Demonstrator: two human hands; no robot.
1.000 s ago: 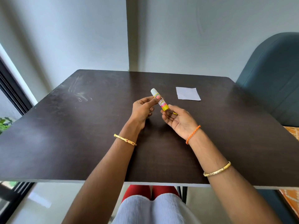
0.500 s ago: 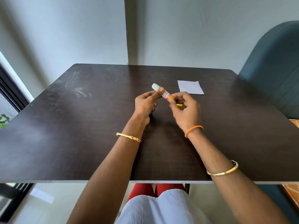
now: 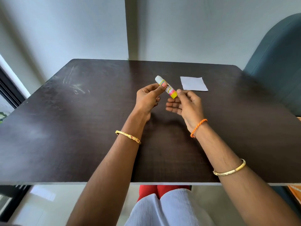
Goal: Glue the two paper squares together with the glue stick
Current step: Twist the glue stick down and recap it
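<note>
- Head view gives us the glue stick (image 3: 166,86) held above the table (image 3: 65,128), tilted, its white end up and away, its yellow end down toward us; our left hand (image 3: 147,98) is clamped on its upper half, thumb pressed against the label
- Our right hand (image 3: 185,104) sits at the stick's yellow end, fingers loosely spread, thumb tip touching it; whether it truly grips we cannot tell
- Beyond and right of the stick lies one paper square (image 3: 193,84), flat on the table; a second sheet we cannot make out, perhaps stacked
- We judge the stick light, stiff and smooth, so a firm mid-barrel pinch suits; the paper is thin and easily creased, best lifted by a corner
</note>
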